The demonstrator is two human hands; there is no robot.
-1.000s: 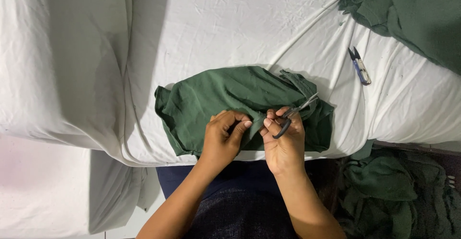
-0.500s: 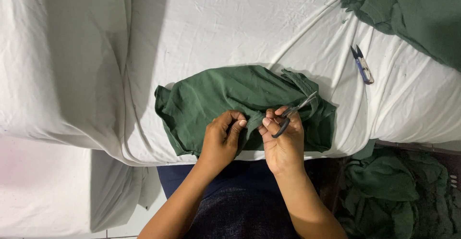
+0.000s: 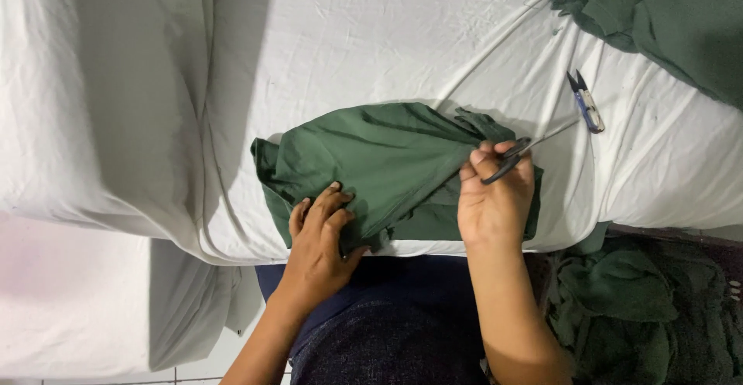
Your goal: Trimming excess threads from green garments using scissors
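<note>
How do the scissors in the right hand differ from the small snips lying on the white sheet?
The scissors are long, thin, dark-handled and held in the right hand over the green cloth. The small snips are short, blue-handled and lie untouched on the white sheet. Both are cutting tools.

The dark-handled scissors (image 3: 517, 155) were partly buried in the right hand (image 3: 495, 203); whether their blades were parted was unclear. The green cloth pile (image 3: 665, 13) ran past the frame's top-right corner.

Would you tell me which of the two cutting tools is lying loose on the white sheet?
The small blue-handled thread snips, lying alone toward the upper right. The black-handled scissors are in the right hand, over the green cloth.
</note>
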